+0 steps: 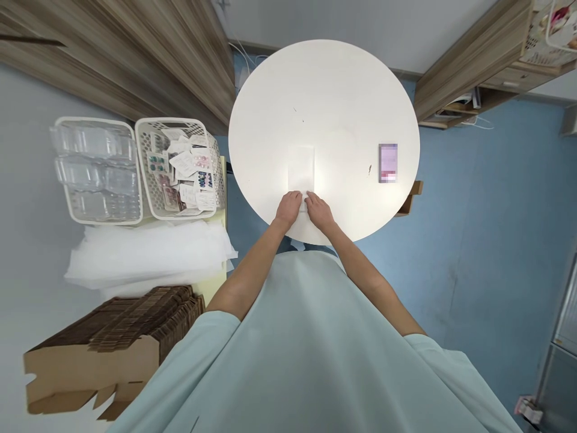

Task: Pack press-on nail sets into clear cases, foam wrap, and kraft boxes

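Observation:
A thin white packing sheet (301, 167) lies flat on the round white table (342, 90), close to its near edge. My left hand (289, 207) is closed on the sheet's near left part, with thumb and fingers pressed together. My right hand (318, 210) pinches the near right part beside it, with only a narrow gap between the two hands. Part of the sheet between my fingers looks folded over. What lies under my fingertips is hidden.
To the left stand a basket of clear plastic boxes (97, 174), a basket of carded small items (180, 171), a stack of white sheets (148, 252) and flattened cardboard boxes (112, 349). A blurred pinkish-purple rectangle (388, 162) lies on the table's right side.

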A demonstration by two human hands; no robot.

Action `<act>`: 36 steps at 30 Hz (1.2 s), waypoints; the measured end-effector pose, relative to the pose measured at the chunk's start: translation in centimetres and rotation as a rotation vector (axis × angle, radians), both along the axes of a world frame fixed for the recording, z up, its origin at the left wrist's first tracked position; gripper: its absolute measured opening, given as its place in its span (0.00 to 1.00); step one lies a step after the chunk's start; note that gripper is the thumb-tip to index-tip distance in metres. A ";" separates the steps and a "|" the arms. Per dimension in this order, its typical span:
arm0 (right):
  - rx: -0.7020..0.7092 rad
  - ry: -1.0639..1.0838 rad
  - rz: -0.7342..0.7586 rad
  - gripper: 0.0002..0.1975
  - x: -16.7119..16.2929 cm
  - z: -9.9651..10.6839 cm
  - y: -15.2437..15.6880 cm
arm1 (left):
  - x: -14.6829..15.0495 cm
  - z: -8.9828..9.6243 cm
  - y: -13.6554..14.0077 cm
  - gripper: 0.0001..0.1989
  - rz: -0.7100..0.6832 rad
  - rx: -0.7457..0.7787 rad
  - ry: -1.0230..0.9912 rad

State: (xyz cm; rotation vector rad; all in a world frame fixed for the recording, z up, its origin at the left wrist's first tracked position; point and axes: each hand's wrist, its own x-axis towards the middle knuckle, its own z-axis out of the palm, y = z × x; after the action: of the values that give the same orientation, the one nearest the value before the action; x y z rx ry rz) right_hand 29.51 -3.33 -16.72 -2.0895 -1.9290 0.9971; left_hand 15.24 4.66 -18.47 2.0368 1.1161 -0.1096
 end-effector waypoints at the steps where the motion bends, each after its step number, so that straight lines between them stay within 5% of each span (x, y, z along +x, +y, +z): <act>1: 0.002 0.004 0.027 0.19 0.3 -0.2 -0.2 | -0.2 -0.3 -0.1 0.24 0.002 -0.007 -0.006; 9: 0.049 0.002 0.114 0.23 0.3 -1.4 -5.5 | -4.2 -0.2 -5.2 0.32 -0.219 0.128 -0.012; 16: 0.073 0.067 0.150 0.25 -0.6 -0.8 -10.1 | -6.2 0.5 -8.8 0.39 -0.332 0.085 0.094; 25: 0.029 0.072 0.054 0.25 0.5 0.3 -8.2 | -4.5 1.2 -7.2 0.29 -0.167 0.107 0.104; 36: -0.052 0.074 -0.287 0.18 -0.1 -0.9 -5.4 | -3.3 1.7 -6.1 0.20 0.072 0.130 0.187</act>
State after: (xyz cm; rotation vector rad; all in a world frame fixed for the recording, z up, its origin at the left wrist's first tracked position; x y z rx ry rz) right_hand 29.37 -8.74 -17.58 -2.2403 -1.5281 1.0524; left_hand 11.92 -1.42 -16.78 2.1323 1.3419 -0.1991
